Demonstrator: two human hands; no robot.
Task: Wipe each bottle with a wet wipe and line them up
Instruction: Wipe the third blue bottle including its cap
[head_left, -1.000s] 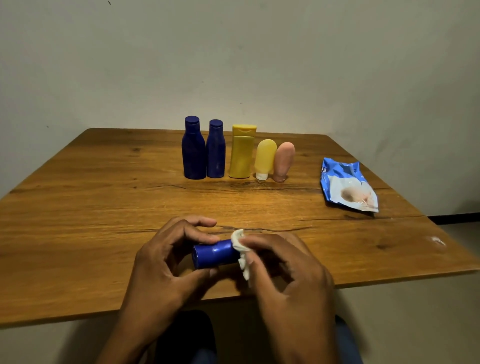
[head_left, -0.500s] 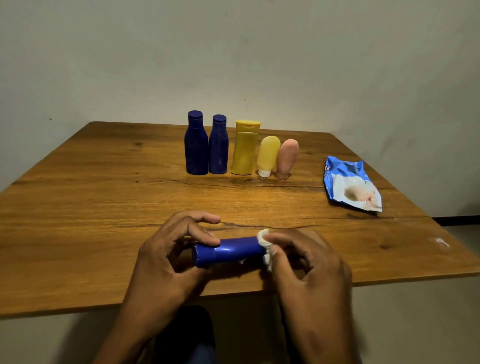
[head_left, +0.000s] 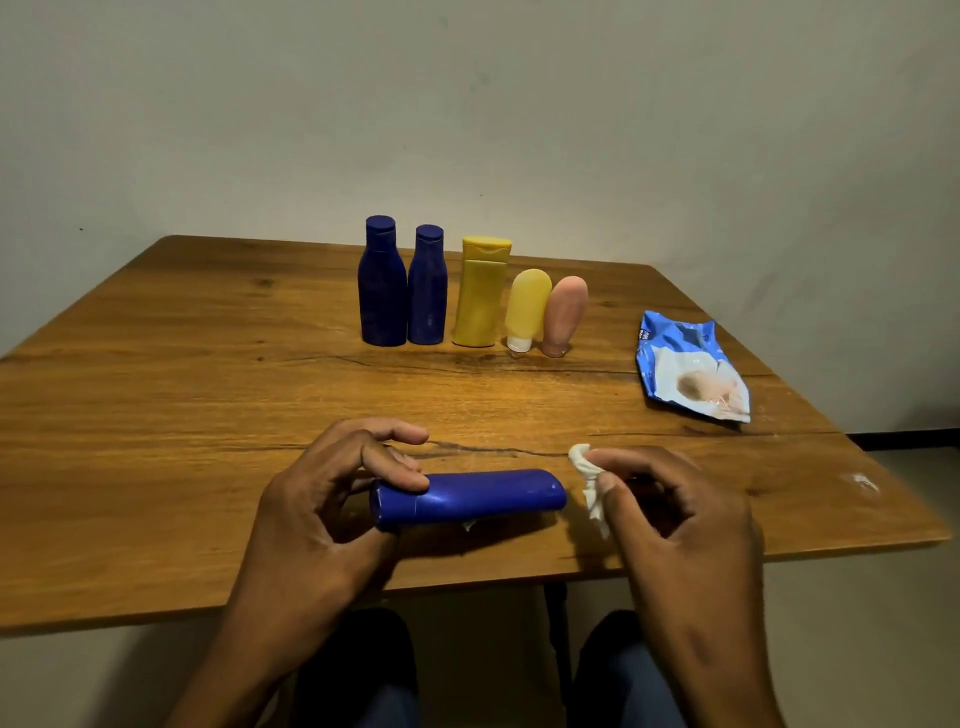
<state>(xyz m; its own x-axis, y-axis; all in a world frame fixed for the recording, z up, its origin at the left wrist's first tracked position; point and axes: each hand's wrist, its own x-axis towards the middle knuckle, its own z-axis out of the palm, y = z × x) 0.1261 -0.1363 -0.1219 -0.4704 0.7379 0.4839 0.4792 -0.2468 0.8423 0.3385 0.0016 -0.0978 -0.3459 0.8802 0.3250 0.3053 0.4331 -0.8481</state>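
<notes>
While the left hand pinches the cap end of a blue tube between thumb and curled fingers, the tube lies on its side just above the near edge of the wooden table, its rounded end pointing toward the right hand. That hand's thumb and forefinger pinch a crumpled white wet wipe, held just beyond the tube's free end and apart from it. Well past both sets of fingertips, five bottles stand in a row: two dark blue bottles, a yellow bottle, a small yellow tube and a pink tube, both on their caps. Beyond the right fingers lies a blue wipes packet.
</notes>
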